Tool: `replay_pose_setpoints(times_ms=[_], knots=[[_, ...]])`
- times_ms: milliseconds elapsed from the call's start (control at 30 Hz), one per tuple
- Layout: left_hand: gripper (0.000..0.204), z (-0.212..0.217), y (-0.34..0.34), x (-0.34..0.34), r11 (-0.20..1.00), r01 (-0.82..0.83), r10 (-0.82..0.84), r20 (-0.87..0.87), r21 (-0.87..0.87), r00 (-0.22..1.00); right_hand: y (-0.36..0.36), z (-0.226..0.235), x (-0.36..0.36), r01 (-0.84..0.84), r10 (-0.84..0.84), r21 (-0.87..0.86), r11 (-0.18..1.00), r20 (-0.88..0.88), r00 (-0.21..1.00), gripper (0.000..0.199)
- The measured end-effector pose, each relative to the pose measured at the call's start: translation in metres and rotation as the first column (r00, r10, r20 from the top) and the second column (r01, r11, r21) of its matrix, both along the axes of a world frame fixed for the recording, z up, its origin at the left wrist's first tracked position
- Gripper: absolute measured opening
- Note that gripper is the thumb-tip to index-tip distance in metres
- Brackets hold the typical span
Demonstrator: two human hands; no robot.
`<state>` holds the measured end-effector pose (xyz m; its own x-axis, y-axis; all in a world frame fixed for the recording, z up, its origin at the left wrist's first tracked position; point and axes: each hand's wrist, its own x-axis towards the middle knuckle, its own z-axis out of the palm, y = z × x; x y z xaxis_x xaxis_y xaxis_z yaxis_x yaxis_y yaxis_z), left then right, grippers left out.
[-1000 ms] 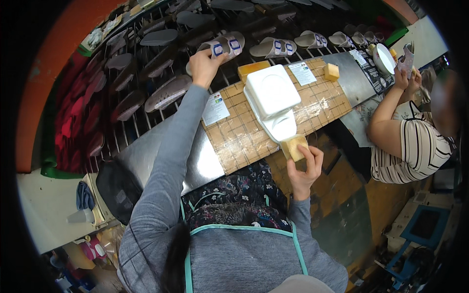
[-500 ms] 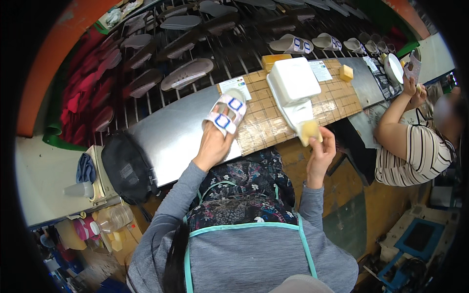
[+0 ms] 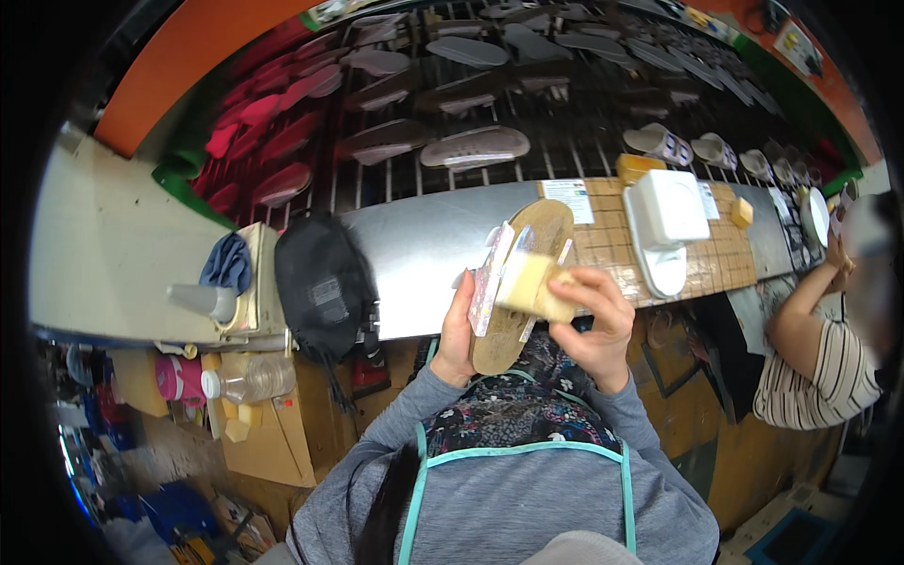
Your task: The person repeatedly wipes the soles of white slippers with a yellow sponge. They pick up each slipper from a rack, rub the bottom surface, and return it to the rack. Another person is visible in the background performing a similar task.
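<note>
My left hand (image 3: 459, 337) grips the edge of a slide sandal (image 3: 496, 352) with glittery pale straps, tilted above the front of the bench. Its brown, sole-shaped face is turned up toward me; I cannot tell whether this is the underside. Blue trim shows beside one strap. Closed around a pale yellow sponge (image 3: 529, 285), my right hand (image 3: 600, 331) has it over the middle of the sandal. The sponge is slightly blurred and hides part of the sandal. Right of my hands, a white container with a spout-like base (image 3: 670, 209) stands on the brown gridded mat (image 3: 734, 262).
Beyond the metal bench (image 3: 414, 247) runs a barred rack with several soles (image 3: 476, 148) and finished sandals (image 3: 657, 143), glowing red at left. A black bag (image 3: 322, 282) sits at the bench's left end. A co-worker in a striped top (image 3: 812, 377) is at the right.
The sandal has come up off the bench and turned brown face toward me. The sponge has moved left from the white container's spout to the sandal. My view has shifted left.
</note>
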<state>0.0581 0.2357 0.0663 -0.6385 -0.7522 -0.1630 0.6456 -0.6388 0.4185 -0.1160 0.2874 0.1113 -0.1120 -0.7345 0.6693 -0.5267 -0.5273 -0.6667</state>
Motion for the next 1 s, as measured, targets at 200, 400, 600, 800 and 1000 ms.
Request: replay_pose_setpoints(times_ms=[200, 400, 600, 800, 1000], knots=[[0.063, -0.004, 0.005, 0.028, 0.999, -0.019, 0.019, 0.003, -0.047, 1.000, -0.014, -0.009, 0.026, 0.024, -0.014, -0.048, 0.999, 0.196, 0.981, 0.048], [0.064, -0.002, 0.009, 0.025, 0.996, -0.038, 0.040, 0.030, -0.081, 0.999, -0.019, -0.011, 0.025, -0.013, 0.024, -0.061, 0.998, 0.193, 0.981, 0.049], [0.062, 0.006, 0.010, 0.020, 0.998, -0.008, 0.014, 0.100, -0.065, 0.995, -0.018, -0.009, 0.016, -0.014, 0.025, -0.063, 0.998, 0.180, 0.983, 0.047], [0.061, 0.014, 0.003, 0.007, 0.997, 0.022, -0.010, 0.152, -0.079, 0.988, -0.012, -0.004, 0.002, -0.068, 0.070, -0.029, 0.997, 0.088, 0.994, 0.043], [0.059, 0.022, -0.013, -0.020, 0.997, 0.051, -0.048, 0.053, -0.050, 0.997, -0.004, -0.004, -0.013, -0.087, 0.088, -0.022, 0.996, 0.039, 0.995, 0.044]])
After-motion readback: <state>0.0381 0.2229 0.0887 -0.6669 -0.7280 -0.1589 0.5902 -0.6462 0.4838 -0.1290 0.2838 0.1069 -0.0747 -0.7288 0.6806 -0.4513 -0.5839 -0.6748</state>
